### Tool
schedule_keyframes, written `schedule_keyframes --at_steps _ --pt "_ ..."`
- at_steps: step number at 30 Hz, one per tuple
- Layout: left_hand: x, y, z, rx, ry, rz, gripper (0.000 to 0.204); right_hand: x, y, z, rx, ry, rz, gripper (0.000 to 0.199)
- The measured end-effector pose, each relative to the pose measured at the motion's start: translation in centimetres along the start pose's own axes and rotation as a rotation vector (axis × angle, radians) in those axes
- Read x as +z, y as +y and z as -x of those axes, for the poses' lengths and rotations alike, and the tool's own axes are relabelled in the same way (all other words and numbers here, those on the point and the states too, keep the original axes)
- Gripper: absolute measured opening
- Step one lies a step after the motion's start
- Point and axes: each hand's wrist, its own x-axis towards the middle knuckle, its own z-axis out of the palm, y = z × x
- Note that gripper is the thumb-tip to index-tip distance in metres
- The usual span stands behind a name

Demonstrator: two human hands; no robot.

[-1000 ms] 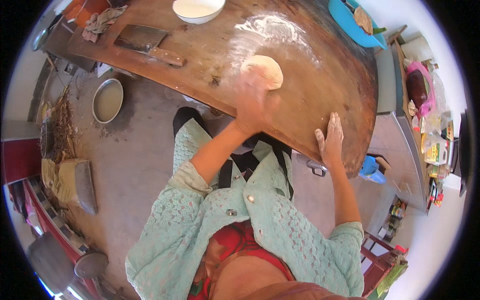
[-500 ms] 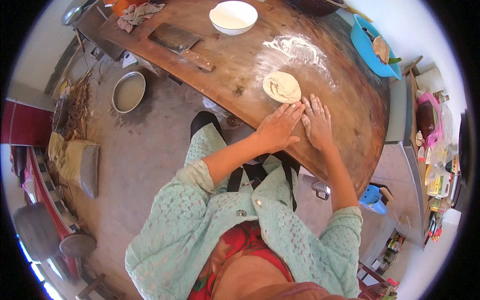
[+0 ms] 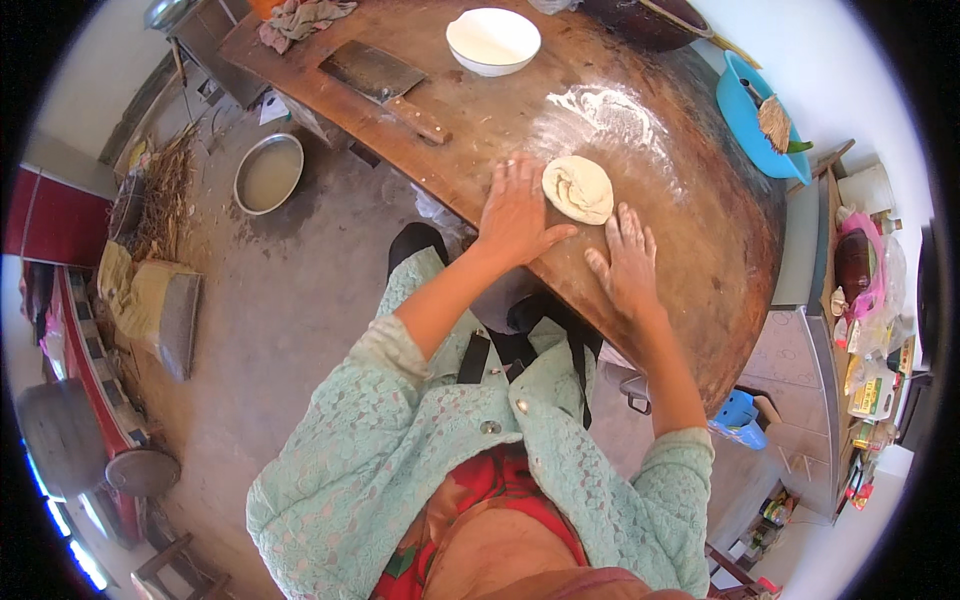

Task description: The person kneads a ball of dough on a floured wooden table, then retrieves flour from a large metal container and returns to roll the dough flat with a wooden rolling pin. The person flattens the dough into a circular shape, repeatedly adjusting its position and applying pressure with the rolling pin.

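Note:
A round, flattened piece of dough (image 3: 579, 190) with a coiled top lies on the brown wooden table (image 3: 700, 270). My left hand (image 3: 515, 212) is flat and open on the tabletop at the dough's left side, its thumb stretched out toward the right. Just below the dough's right edge rests my right hand (image 3: 629, 264), open, palm down, with its fingertips close to the dough. Neither hand grips anything. White flour (image 3: 608, 120) is scattered on the wood behind the dough.
A cleaver (image 3: 375, 72) with a wooden handle lies at the left, near the table's edge. A white bowl (image 3: 493, 42) stands at the back, and a blue basin (image 3: 757, 120) holding a brush is at the far right. A metal basin (image 3: 269, 174) sits on the floor.
My left hand has moved left, away from my right hand, and is now beside the dough. My right hand's thumb has spread out. The whole view has shifted slightly.

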Motion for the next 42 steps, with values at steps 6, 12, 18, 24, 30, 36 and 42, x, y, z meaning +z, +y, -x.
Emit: schedule_keyframes --at_steps 6,12,18,24,30,36,42 --pt "-0.4 -1.1 -0.6 -0.108 0.109 0.443 0.079 -2.3 4.5 -2.8 0.047 -0.003 -0.462 0.041" --pt "0.6 0.1 -1.4 -0.199 0.183 0.397 0.070 -6.7 0.9 -11.0 -0.096 0.354 -0.430 0.034" --pt "0.4 0.0 -0.7 -0.165 0.235 0.472 0.058 -2.1 -5.0 -11.9 -0.143 0.243 -0.096 0.028" --pt "0.1 0.4 -0.6 -0.202 0.278 0.421 0.063 -1.4 -4.6 -14.7 -0.020 0.102 -0.057 0.030" --pt "1.2 0.6 -3.4 -0.301 0.212 0.353 0.072 -2.1 -3.8 -18.7 0.364 -0.010 -0.178 0.040" --pt "1.1 0.4 -5.4 -0.365 0.175 0.499 0.065 1.4 0.2 -17.9 0.417 0.200 -0.793 0.045" --pt "0.2 3.0 -2.7 -0.226 0.359 1.101 0.039 -4.7 1.8 -12.4 0.344 -0.034 -0.982 0.034"
